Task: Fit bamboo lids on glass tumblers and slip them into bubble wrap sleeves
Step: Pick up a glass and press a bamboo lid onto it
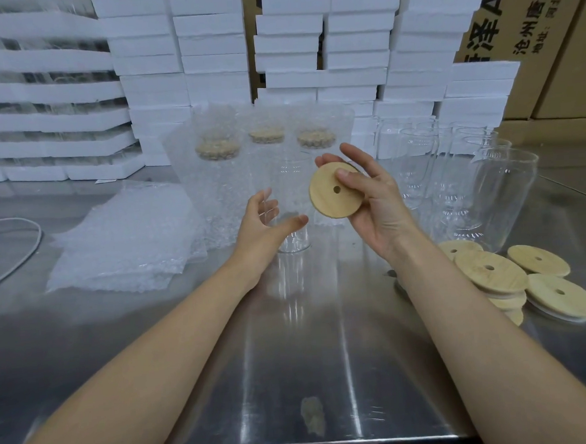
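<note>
Bamboo lid [336, 194] up in the air, above the table and just right of the open tumbler [294, 237] — gripped in right hand [374, 203], thumb on the top face beside the straw hole, fingers spread behind the underside. Tilted toward the camera, top face showing; probably turned that way for a check of side and seal before going down on the rim. Not yet on the glass.

Tumbler upright on table [293, 359], mouth open. Left hand [266, 221] curled round it, thumb across the front, fingers seen through the glass behind. Looks a loose hold, enough to steady the glass against the push of the lid — firmness of contact hard to read through clear glass.

Behind, three sleeved tumblers [266, 137], lidded and standing in a row; finished pieces, parked out of the working spot. Left of centre, flat pile of bubble wrap sleeves [124, 239] on the left hand's side, likely for a quick pick after lidding. On the right, bare tumblers [418, 159] clustered, with loose lids [490, 271] heaped in front of them, on the right hand's side.

Further out: stacks of white foam blocks [211, 38], printed cartons [530, 35] behind, a pale cable [38, 234] looping at the far left edge.
</note>
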`<action>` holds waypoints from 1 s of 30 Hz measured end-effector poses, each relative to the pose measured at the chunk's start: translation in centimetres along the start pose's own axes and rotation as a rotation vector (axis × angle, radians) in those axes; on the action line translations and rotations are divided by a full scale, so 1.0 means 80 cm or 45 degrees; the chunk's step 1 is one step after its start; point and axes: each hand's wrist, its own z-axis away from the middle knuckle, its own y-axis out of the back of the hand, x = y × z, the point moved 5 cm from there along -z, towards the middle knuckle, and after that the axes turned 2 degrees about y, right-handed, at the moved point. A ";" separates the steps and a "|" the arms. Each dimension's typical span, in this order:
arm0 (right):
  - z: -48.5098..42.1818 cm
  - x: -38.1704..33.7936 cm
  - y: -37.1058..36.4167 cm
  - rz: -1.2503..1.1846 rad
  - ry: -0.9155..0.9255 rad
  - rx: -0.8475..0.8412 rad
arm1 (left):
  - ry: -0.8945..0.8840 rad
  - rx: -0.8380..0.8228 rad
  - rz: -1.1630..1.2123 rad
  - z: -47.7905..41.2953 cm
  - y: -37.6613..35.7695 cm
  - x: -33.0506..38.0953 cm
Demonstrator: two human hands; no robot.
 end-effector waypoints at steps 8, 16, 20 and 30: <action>-0.004 -0.011 0.008 -0.044 0.184 0.161 | -0.059 -0.224 -0.044 0.008 -0.013 0.004; -0.004 -0.035 0.013 -0.037 0.392 0.454 | -0.116 -0.527 -0.106 0.028 -0.041 0.008; 0.003 -0.044 0.007 0.363 0.534 0.553 | -0.147 -0.545 -0.133 0.030 -0.045 0.009; 0.012 -0.038 -0.010 0.989 0.610 0.388 | -0.182 -0.537 -0.177 0.038 -0.052 0.012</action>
